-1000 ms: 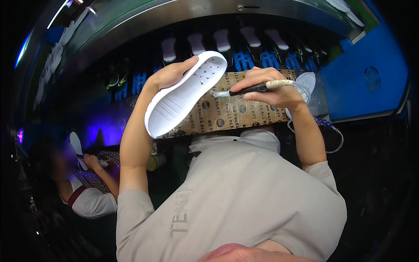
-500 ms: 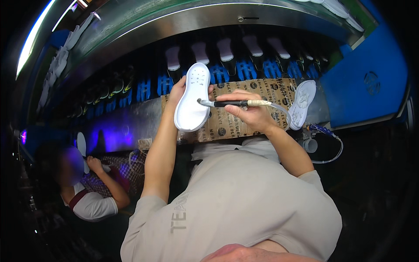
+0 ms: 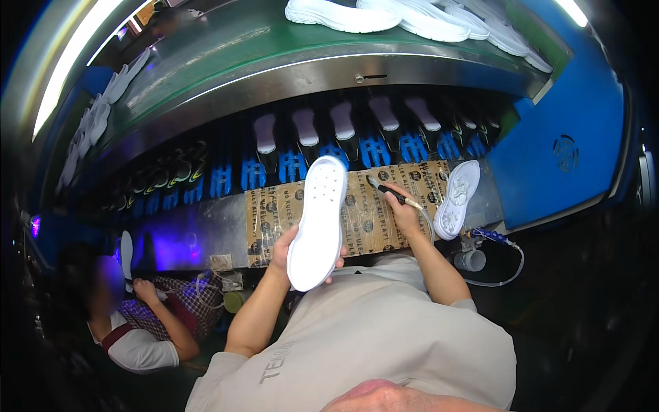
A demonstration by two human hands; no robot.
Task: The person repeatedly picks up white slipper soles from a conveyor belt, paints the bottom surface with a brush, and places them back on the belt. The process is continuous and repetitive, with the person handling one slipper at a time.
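A white shoe sole (image 3: 316,230) is in my left hand (image 3: 283,251), held near its heel end. Its inner face is turned up, with small holes toward the far end, and my fingers wrap around its underside. My right hand (image 3: 405,214) grips a black-handled brush (image 3: 388,189) with a pale hose running from its rear. The brush tip is over the cardboard-covered ledge (image 3: 357,226), apart from the sole. Just right of that hand, another white sole (image 3: 458,199) lies on the ledge's right end.
Beyond the ledge, shoe forms (image 3: 343,122) stand in blue holders (image 3: 374,152). Several white soles (image 3: 343,17) rest on the green belt (image 3: 240,41) above. A blue machine panel (image 3: 570,144) bounds the right. A cup (image 3: 470,261) and hose hang below. Another person (image 3: 144,336) works at left.
The sole has come down and closer to my body. My right hand has drawn the brush away from it, to the right. The view has tilted up, showing more of the upper belt.
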